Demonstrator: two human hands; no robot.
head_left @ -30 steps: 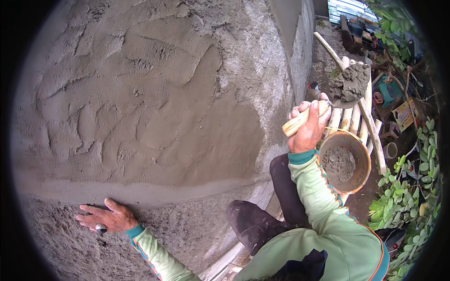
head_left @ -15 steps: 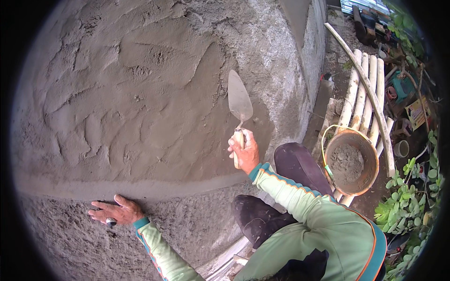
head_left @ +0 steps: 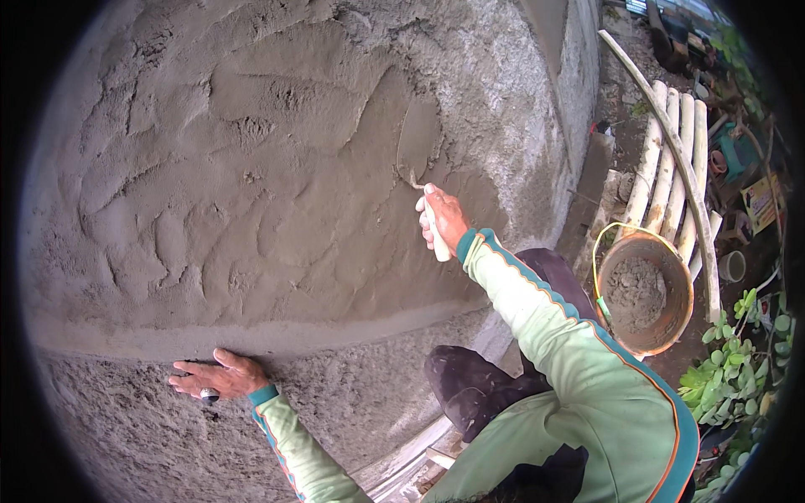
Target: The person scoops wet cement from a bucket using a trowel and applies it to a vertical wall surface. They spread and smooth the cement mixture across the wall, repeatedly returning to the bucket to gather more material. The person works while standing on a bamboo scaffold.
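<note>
My right hand (head_left: 444,220) grips the pale wooden handle of a pointed trowel (head_left: 417,138). Its blade lies against the wall, over wet grey mortar (head_left: 277,193) spread in ridged strokes. The blade's colour nearly merges with the mortar. My left hand (head_left: 220,376), wearing a ring with a large stone, rests with fingers spread on the rough surface just below the mortar's smoother lower band. Nothing is held in it.
To the right, a bucket (head_left: 644,293) with mortar inside stands on several pale poles (head_left: 664,180). A long stick (head_left: 671,138) lies across these poles. Leafy plants (head_left: 729,369) grow at the lower right. My bent knee (head_left: 470,386) is close to the wall.
My right hand has moved up a little, and the trowel blade has turned from facing out to lying on the mortar. My left hand stays spread on the wall.
</note>
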